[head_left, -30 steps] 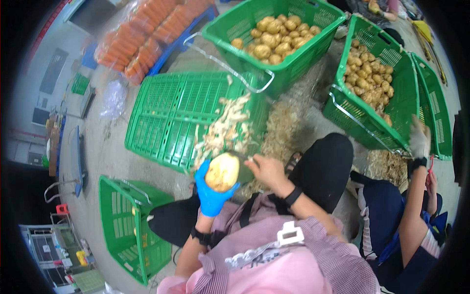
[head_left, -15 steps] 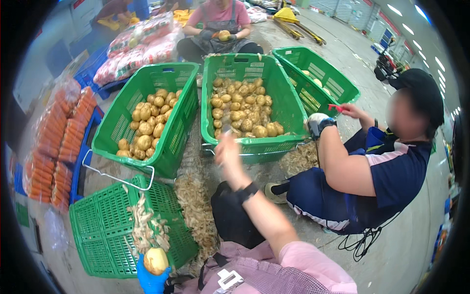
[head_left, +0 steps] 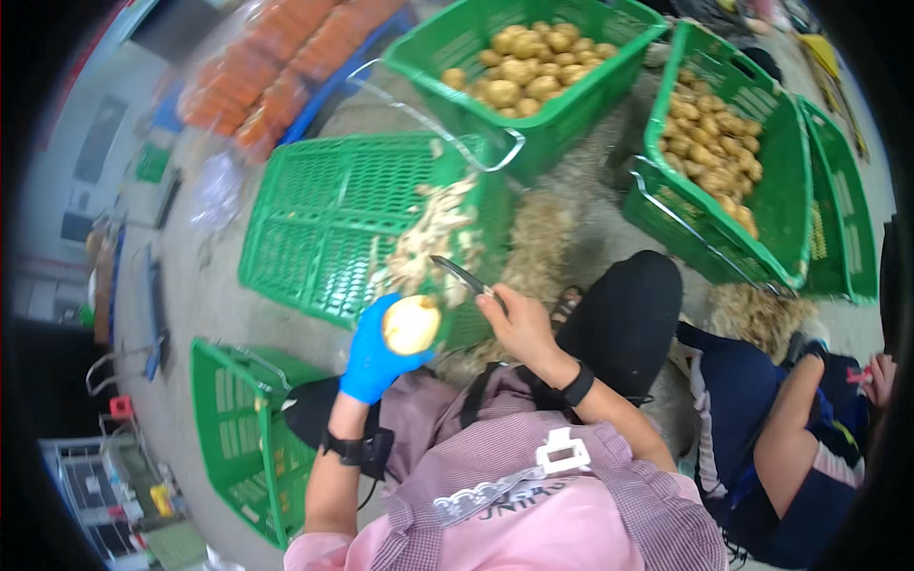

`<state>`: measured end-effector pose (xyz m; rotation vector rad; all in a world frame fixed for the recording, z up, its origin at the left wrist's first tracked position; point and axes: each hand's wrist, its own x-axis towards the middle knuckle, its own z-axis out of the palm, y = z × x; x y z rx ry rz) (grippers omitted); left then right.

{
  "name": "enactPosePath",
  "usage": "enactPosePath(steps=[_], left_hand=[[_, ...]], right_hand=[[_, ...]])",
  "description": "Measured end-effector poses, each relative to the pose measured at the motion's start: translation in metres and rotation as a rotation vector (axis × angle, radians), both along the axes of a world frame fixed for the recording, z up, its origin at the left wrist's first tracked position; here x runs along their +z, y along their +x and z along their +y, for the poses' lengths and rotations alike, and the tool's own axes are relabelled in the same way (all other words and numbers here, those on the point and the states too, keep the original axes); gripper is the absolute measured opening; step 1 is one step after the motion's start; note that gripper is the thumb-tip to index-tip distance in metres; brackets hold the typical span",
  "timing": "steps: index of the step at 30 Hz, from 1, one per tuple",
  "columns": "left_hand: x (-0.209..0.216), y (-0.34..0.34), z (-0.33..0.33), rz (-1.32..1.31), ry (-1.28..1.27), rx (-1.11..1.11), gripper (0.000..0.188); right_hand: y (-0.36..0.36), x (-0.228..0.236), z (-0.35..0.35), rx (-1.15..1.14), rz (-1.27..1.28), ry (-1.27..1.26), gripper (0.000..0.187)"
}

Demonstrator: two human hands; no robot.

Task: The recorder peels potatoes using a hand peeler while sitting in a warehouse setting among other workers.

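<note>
My left hand (head_left: 369,354), in a blue glove, is closed around a mostly peeled, pale yellow potato (head_left: 411,324). Just to its right, my bare right hand (head_left: 524,328) grips a slim dark peeler (head_left: 461,276), whose tip points up and left, apart from the potato. Beyond both hands lies an overturned green crate (head_left: 309,219), with pale peelings (head_left: 428,233) heaped on its right part.
Unpeeled potatoes (head_left: 519,71) fill part of one green crate (head_left: 562,138); another potato crate (head_left: 705,238) stands right. Bagged carrots (head_left: 267,76) lie far left. A green basket (head_left: 233,447) stands left of my leg. Peelings (head_left: 538,238) litter the floor. At right sits a co-worker (head_left: 743,400).
My view has swung left and down. My right hand has come back from near the middle potato crate to beside the potato. The left hand still holds the potato, now higher in view.
</note>
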<state>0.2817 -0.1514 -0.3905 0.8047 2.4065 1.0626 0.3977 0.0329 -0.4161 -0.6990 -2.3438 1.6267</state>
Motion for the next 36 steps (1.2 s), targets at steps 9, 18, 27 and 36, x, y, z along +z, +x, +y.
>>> enactPosePath(steps=[9,18,27,36], left_hand=[[-0.036,0.027,-0.015,0.096,0.185,0.216,0.082],[-0.062,0.035,-0.025,0.202,0.342,0.199,0.086],[-0.066,0.038,-0.029,-0.01,0.618,0.224,0.085],[-0.058,0.046,-0.026,-0.071,0.695,0.235,0.087]], right_hand=[[-0.01,0.002,-0.036,0.197,0.249,0.5,0.026],[-0.009,0.004,-0.028,0.189,0.233,0.571,0.026],[-0.003,0.003,-0.035,0.227,0.265,0.52,0.029],[-0.003,-0.001,-0.041,0.211,0.163,0.401,0.031]])
